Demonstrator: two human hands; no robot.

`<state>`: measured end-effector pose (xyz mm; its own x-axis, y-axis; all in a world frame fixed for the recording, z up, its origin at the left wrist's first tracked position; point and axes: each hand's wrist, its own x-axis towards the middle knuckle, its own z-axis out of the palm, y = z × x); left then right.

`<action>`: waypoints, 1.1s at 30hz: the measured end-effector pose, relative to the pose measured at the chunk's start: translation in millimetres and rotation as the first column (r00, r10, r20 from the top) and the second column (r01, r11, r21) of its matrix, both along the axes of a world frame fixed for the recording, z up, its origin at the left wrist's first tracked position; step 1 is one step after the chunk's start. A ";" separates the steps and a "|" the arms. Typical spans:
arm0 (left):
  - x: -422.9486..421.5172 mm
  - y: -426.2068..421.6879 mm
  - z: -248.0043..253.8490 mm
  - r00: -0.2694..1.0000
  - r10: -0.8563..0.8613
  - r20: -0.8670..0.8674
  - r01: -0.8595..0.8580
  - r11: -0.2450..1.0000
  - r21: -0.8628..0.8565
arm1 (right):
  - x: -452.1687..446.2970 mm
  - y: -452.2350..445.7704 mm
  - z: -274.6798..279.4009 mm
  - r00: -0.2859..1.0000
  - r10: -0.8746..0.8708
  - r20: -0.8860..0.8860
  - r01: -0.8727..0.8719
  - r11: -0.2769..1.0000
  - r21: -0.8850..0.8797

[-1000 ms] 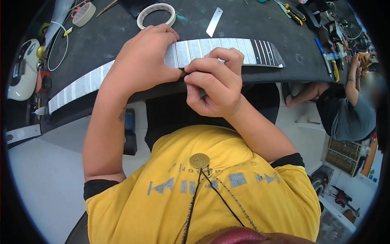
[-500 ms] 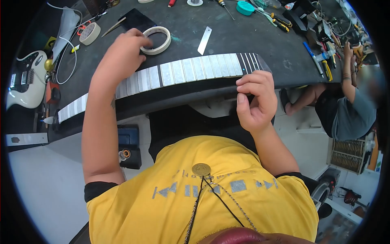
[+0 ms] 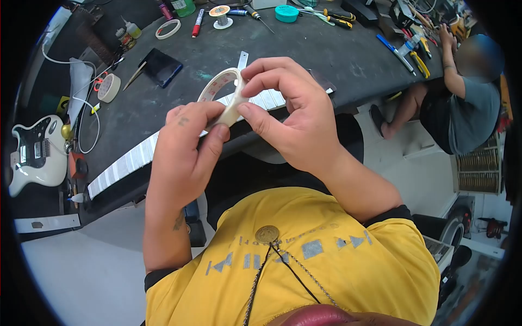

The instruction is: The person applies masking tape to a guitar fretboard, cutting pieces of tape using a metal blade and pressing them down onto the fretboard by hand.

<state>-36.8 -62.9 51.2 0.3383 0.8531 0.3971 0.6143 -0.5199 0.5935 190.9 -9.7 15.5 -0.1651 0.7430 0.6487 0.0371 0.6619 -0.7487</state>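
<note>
I hold a cream roll of masking tape (image 3: pixel 232 113) up in front of me, tilted, above the bench edge. My left hand (image 3: pixel 185 138) is closed on its lower left side, thumb against the outer face. The thumb and fingers of my right hand (image 3: pixel 296 111) pinch the roll's right side; whether they have a loose tape end cannot be made out. Below and behind both hands lies a guitar neck (image 3: pixel 126 161), its fretboard covered in pale silvery strips between the frets. Its middle is partly hidden by my hands and the roll.
A white electric guitar body (image 3: pixel 41 155) lies at the left, near another tape roll (image 3: pixel 109 88) and a dark tablet-like slab (image 3: pixel 161 67). A solder spool (image 3: pixel 221 17) and a red marker (image 3: pixel 198 24) stand farther back. Pliers (image 3: pixel 420 64) lie right, near another seated person (image 3: pixel 473 103).
My left hand has lifted the masking tape roll off the bench and brought it toward me. My right hand has moved left from the neck's end onto the roll. The view has shifted.
</note>
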 end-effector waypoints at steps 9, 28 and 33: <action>11.8 -21.0 2.5 0.992 0.039 -0.117 -0.012 0.975 0.221 | -0.1 -15.3 3.9 0.986 0.118 -0.117 -0.136 0.978 -0.159; 20.8 -28.1 -15.6 0.999 0.033 0.000 -0.032 0.983 0.178 | 10.8 -15.6 2.9 0.995 0.083 0.048 -0.082 0.996 -0.024; 21.3 -29.2 -17.3 1.000 0.002 -0.007 -0.001 0.988 0.155 | 19.7 -12.3 5.3 0.981 0.095 0.170 -0.111 0.989 0.092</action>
